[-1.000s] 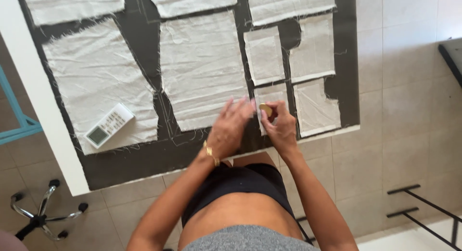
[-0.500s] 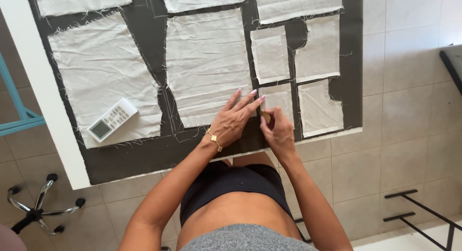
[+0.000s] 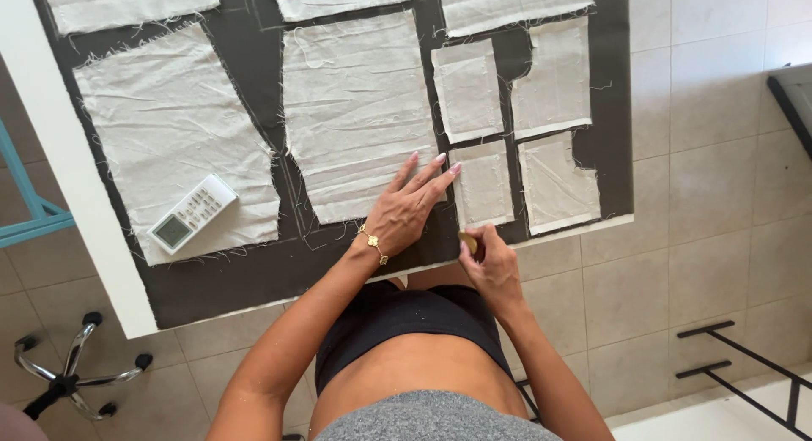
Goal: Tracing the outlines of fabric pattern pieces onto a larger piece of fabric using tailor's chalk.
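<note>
Near the frame's middle, the left hand [image 3: 406, 213] lies flat, fingers spread, on the big cloth piece [image 3: 359, 120]. Lower right, the right hand [image 3: 491, 268] pinches a small brown chalk [image 3: 468, 242] at the dark cloth [image 3: 254, 272]. Press firmly so nothing slides.

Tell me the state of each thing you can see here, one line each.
Left hand: flat, fingers spread, pressing on the cloth.
Right hand: pinching a small tan disc at the table edge.
Cream fabric pieces: laid flat, frayed edges.
Dark fabric: spread flat underneath.
Remote control: lying face up.
</note>
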